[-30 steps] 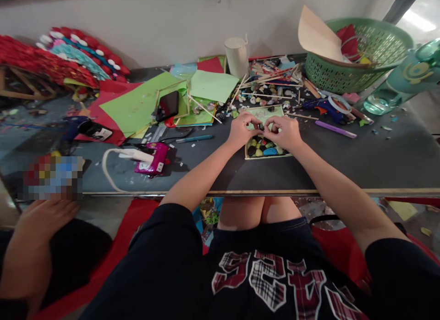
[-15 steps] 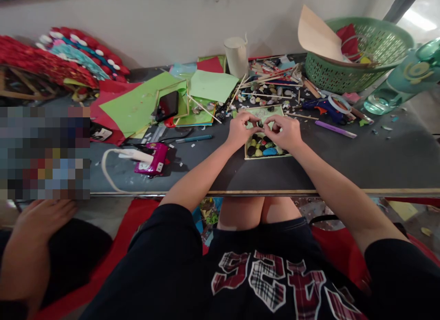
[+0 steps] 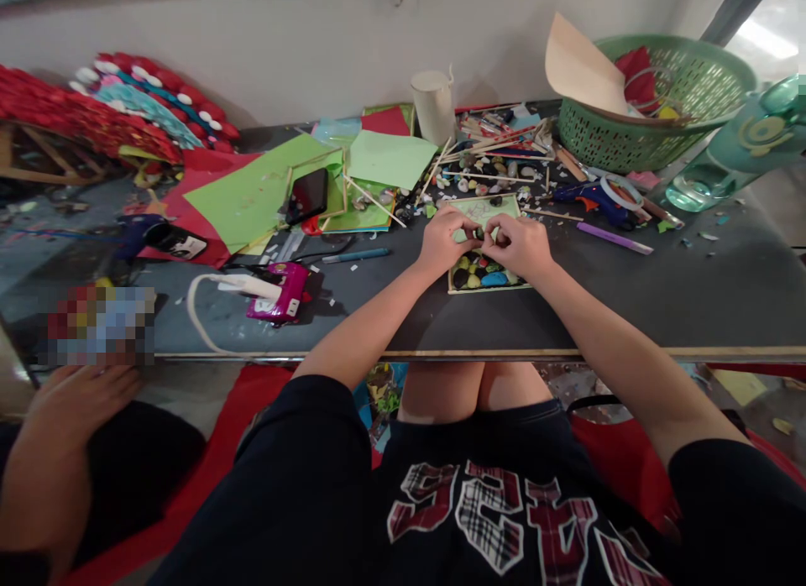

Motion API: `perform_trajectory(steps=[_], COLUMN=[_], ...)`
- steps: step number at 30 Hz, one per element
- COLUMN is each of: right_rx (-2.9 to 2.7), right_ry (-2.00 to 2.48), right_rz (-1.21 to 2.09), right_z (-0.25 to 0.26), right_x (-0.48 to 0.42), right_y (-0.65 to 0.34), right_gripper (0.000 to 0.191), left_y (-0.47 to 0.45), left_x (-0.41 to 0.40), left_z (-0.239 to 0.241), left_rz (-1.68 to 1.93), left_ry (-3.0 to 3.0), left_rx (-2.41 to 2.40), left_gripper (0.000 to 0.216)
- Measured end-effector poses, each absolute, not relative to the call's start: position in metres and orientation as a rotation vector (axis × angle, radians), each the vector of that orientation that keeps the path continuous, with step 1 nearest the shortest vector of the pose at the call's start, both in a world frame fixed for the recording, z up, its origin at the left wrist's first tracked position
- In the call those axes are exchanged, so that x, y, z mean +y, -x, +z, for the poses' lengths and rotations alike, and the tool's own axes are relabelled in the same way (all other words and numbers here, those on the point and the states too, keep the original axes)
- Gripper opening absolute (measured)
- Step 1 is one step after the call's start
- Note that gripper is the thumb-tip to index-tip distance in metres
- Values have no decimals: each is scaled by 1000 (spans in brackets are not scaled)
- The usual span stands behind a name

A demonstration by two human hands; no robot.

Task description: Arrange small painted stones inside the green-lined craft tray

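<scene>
A small dark green pebble (image 3: 479,232) is pinched between the thumb and fingers of my left hand (image 3: 444,240). My right hand (image 3: 521,243) is closed in a pinch right beside the pebble; whatever its fingertips hold is hidden. Both hands are over a shallow framed tray (image 3: 451,280) with a thin pale rim. Coloured pebbles fill its near part, among them a blue pebble (image 3: 494,279) and several black, yellow-green and red ones. Line marks show on the pale far part of the tray, which my hands partly cover.
Loose pebbles and wooden sticks (image 3: 504,145) lie behind the tray. On the right are a glue gun (image 3: 598,201), purple strip (image 3: 614,238), green basket (image 3: 648,137) and bottle (image 3: 724,162). Leftward lie a phone (image 3: 308,193), coloured paper, and a magenta power adapter (image 3: 277,292). Another person's hand (image 3: 88,397) rests far left.
My fingertips have shifted slightly around the pebble, and the right hand's fingers are drawn closer together. Both hands stay over the tray.
</scene>
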State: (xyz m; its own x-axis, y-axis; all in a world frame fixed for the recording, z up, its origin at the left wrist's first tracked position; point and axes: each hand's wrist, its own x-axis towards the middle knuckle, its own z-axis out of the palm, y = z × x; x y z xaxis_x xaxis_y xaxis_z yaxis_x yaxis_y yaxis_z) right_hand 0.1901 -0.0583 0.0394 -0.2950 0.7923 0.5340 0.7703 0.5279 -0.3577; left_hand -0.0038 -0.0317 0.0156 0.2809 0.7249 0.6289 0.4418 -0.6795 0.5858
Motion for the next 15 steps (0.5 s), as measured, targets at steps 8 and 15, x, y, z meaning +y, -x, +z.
perform_trajectory(steps=[8, 15], right_rx=[-2056, -1872], right_ry=[1300, 1292], right_rz=[246, 372], right_z=[43, 49], right_x=[-59, -58], right_y=[-188, -190], right_gripper=[14, 5], left_y=[3, 1], left_x=[-33, -32], left_z=[16, 15], left_rz=[1364, 1407], left_ry=[-2254, -2223], left_rx=[1075, 1084], left_gripper=[10, 38])
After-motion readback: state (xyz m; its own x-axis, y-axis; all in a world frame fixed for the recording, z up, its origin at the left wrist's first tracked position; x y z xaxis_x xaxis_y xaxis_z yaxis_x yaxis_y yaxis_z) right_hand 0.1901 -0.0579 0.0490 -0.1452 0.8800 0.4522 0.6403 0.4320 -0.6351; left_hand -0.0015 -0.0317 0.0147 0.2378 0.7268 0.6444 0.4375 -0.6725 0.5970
